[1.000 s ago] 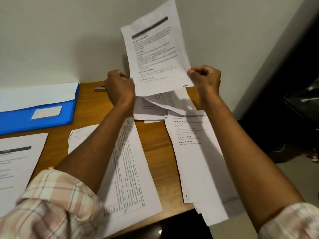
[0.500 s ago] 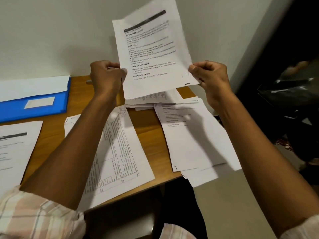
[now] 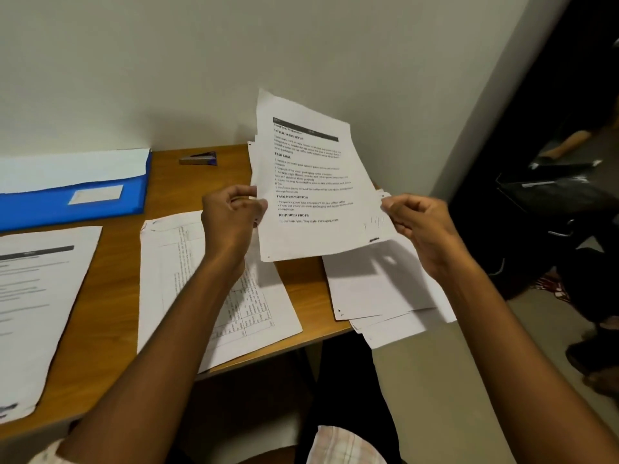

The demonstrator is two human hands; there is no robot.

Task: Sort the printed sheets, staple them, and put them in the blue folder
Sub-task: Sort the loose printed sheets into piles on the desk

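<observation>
The surface (image 3: 110, 262) is spread with paper, and I'm looking down at it from a wider angle than half a second ago: the view has swung left and the stapler (image 3: 198, 158), hidden behind the left hand a moment back, now shows by the wall. The blue folder (image 3: 72, 199) lies at the far left with a white page sticking out of its top, well apart from both hands. Near left sits a printed page (image 3: 40, 296); in the middle a table sheet (image 3: 187, 279) lies partly under my left forearm; on the right a loose stack (image 3: 385, 289) hangs over the edge.

Now the sheet (image 3: 315, 192) itself: it has come down from up against the wall to just above the right stack, tilted back, text facing me. More page edges peek out behind its top left corner, so it may be a small bundle; I can't count them.

Left hand (image 3: 231, 219) pinches the left edge, fingers curled on the paper. Right hand (image 3: 418, 226) pinches the lower right corner the same way.

My read: reading is done and it's heading for a pile, so I'm mid-sort. Nothing stapled, nothing newly in the folder. That overhanging stack worries me; a careless drop could tip it off the edge.
</observation>
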